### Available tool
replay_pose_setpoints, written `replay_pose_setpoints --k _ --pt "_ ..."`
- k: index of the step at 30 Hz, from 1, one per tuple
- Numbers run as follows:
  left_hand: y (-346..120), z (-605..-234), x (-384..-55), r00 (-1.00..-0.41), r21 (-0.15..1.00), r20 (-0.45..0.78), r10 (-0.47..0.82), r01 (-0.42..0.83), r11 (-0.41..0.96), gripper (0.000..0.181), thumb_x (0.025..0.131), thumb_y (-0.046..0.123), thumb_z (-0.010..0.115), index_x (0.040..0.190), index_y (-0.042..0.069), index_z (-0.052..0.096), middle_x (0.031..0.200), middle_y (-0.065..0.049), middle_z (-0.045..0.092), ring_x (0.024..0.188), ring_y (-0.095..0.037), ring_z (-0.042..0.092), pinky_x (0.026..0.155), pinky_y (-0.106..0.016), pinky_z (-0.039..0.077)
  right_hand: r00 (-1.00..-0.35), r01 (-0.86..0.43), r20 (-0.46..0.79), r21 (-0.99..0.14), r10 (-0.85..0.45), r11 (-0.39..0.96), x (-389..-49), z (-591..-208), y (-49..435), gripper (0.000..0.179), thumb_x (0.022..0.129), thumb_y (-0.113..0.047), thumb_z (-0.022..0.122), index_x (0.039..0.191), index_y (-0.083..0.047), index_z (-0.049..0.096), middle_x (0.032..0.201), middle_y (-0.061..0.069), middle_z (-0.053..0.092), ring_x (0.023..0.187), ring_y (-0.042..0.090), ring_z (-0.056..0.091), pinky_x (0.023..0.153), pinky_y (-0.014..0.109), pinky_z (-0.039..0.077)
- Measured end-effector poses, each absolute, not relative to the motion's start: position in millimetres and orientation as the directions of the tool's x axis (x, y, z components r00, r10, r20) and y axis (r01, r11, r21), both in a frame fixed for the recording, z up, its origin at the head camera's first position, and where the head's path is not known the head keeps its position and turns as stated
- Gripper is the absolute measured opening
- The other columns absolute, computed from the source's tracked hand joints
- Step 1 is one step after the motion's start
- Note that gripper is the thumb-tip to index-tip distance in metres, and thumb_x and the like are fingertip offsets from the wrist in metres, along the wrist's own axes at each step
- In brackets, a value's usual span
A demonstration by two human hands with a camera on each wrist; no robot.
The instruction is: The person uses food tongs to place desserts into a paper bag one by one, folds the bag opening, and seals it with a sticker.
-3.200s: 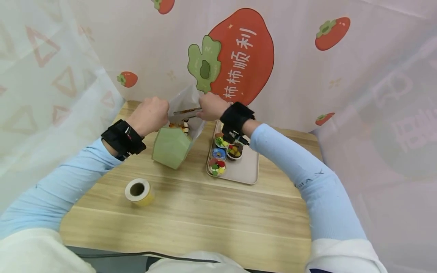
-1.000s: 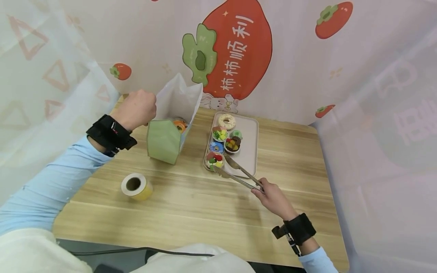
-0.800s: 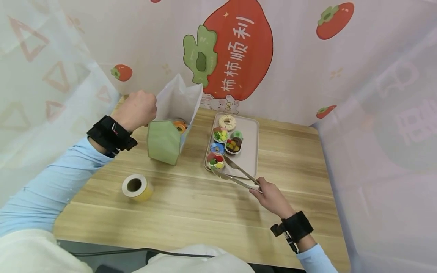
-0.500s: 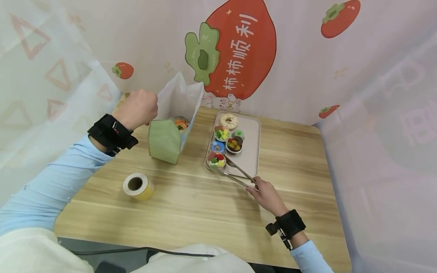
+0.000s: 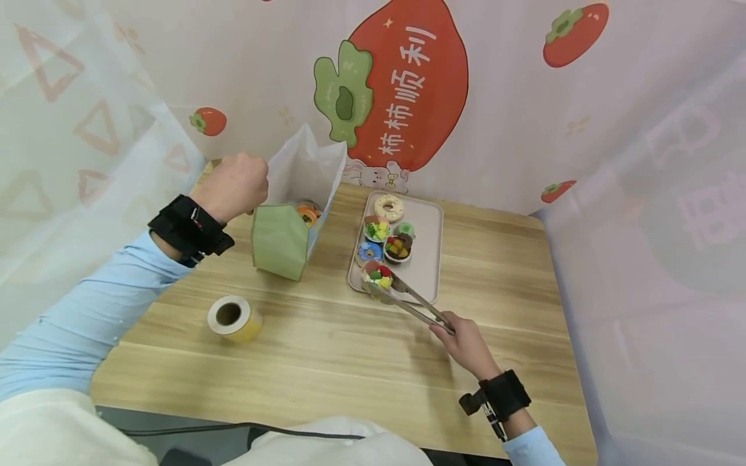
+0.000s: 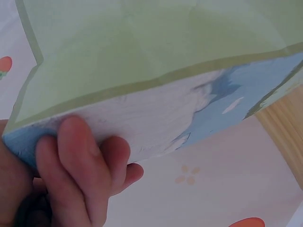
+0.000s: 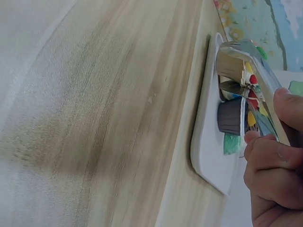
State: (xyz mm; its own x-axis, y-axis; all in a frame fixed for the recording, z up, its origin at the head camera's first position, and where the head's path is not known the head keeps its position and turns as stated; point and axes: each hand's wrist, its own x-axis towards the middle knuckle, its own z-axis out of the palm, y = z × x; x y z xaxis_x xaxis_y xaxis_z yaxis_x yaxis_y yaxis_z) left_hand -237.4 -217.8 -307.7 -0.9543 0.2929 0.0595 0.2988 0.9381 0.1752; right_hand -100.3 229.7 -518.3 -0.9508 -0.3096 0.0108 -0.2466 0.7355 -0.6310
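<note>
One cupcake (image 5: 377, 275) near edge of tray (image 5: 425, 249)

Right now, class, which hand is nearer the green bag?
The left hand: it holds the green bag by its side. The right hand, gripping tongs, is apart, beyond the tray.

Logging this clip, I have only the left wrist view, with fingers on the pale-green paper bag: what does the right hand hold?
Observer: The right hand holds silver metal tongs.
Operator: Where are their ends?
Observer: They straddle a small round cupcake topped in red, green and yellow, as the head view shows.
Operator: Does anything show inside the bag?
Observer: Yes, an orange, rounded piece shows through the open side of the bag.
</note>
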Motion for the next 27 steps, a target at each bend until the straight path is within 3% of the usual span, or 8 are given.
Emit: replay_pose_setpoints --k 6,14,20,27 --pt "-218 -307 -236 -0.957 0.189 0.064 0.284 0.291 0.938 0.027 0.085 -0.005 0.043 0.064 -0.003 0.06 0.061 -0.019 0.063 0.049 -0.03 0.061 0.041 -0.032 0.043 -0.955 -0.229 0.013 -0.665 -0.296 0.711 -91 -502 237 0.022 0.097 -0.025 0.065 0.109 -0.006 0.068 0.063 -0.01 0.041 0.051 -0.001 0.032 0.048 0.019 0.03" --pt "-215 -305 -233 -0.955 0.198 0.046 0.292 0.295 0.935 0.027 0.086 -0.005 0.044 0.065 -0.003 0.061 0.061 -0.018 0.064 0.048 -0.028 0.061 0.042 -0.034 0.047 -0.943 -0.308 0.134 -0.702 -0.306 0.642 -90 -465 246 0.012 0.095 -0.013 0.066 0.103 -0.004 0.067 0.066 -0.008 0.043 0.053 -0.002 0.034 0.047 0.019 0.031" --pt "-213 -303 -233 -0.955 0.198 0.04 0.292 0.294 0.935 0.028 0.086 -0.005 0.043 0.064 -0.002 0.061 0.063 -0.02 0.064 0.046 -0.026 0.061 0.042 -0.034 0.047 -0.931 -0.335 0.152 -0.723 -0.333 0.604 -104 -417 249 0.015 0.097 -0.008 0.062 0.11 -0.002 0.067 0.063 -0.006 0.042 0.049 -0.002 0.033 0.044 0.019 0.03" --pt "-212 -303 -232 -0.951 0.187 0.052 0.303 0.308 0.933 0.028 0.085 -0.006 0.044 0.062 -0.002 0.061 0.062 -0.02 0.064 0.045 -0.026 0.06 0.041 -0.034 0.047 -0.896 -0.435 0.236 -0.635 -0.375 0.639 -137 -359 244 0.006 0.097 -0.01 0.063 0.098 -0.006 0.068 0.059 -0.004 0.044 0.047 0.002 0.034 0.043 0.021 0.03"
